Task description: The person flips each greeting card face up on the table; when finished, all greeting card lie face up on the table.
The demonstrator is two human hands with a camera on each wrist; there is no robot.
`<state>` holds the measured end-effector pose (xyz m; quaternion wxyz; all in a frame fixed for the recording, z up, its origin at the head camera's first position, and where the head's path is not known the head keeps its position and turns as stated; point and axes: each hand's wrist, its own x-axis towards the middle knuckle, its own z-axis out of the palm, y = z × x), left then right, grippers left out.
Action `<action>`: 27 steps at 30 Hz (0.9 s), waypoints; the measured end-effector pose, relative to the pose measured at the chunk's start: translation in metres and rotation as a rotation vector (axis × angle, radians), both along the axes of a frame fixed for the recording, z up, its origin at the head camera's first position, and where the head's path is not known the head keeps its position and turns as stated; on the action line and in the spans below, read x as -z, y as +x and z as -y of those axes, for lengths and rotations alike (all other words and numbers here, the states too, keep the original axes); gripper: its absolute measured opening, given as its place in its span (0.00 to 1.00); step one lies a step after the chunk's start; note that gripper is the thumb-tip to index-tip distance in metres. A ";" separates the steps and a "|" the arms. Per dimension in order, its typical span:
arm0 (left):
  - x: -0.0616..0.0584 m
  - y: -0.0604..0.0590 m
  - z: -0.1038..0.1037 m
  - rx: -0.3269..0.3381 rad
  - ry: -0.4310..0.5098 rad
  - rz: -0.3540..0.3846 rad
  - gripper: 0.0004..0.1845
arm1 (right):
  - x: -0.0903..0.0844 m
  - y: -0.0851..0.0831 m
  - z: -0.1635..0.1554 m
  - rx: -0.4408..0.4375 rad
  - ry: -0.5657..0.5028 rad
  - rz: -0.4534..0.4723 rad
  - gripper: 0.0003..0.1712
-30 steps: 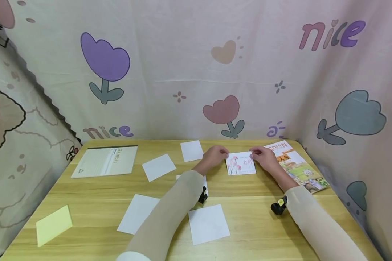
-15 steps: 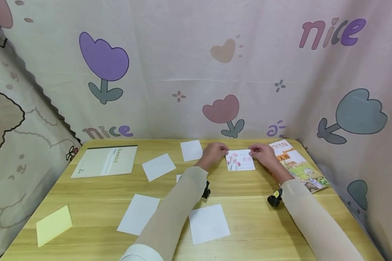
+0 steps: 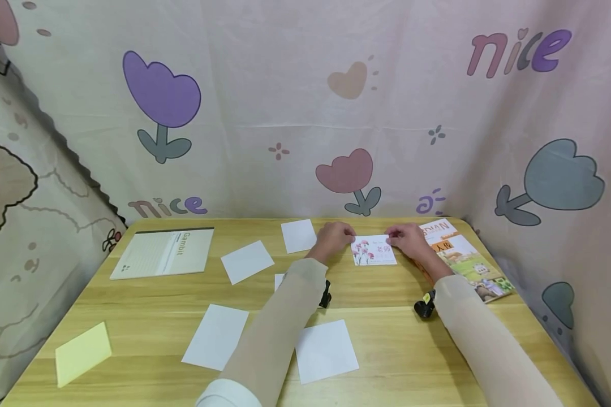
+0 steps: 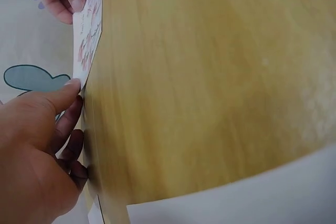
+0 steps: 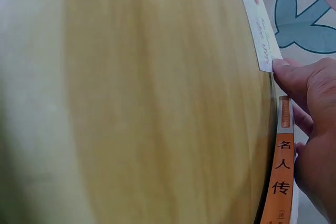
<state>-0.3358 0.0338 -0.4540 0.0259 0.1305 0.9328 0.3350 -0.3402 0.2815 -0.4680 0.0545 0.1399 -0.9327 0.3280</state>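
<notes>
A white greeting card (image 3: 374, 251) printed with pink flowers and pink lettering is held between my two hands near the back of the table. My left hand (image 3: 334, 240) pinches its left upper corner, thumb on the near face. At the opposite upper corner my right hand (image 3: 409, 240) pinches it the same way. Seen from the left wrist, the card (image 4: 88, 38) stretches from the left thumb up to the other hand. In the right wrist view the right thumb (image 5: 286, 72) lies on the card's corner.
A book with a colourful cover (image 3: 468, 260) lies beside the right hand. Several white paper sheets (image 3: 327, 351) are spread about the middle of the table. A Gambit notepad (image 3: 165, 252) is at the back left, a yellow paper pad (image 3: 83, 354) at the front left. A patterned curtain (image 3: 265, 102) hangs behind.
The card has shifted slightly left and up, and now appears shorter top to bottom. Both hands moved with it, keeping their hold on its corners.
</notes>
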 end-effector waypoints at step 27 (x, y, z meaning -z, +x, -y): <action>-0.023 0.027 0.054 0.176 0.132 0.029 0.13 | -0.032 0.042 0.021 -0.080 -0.031 -0.052 0.15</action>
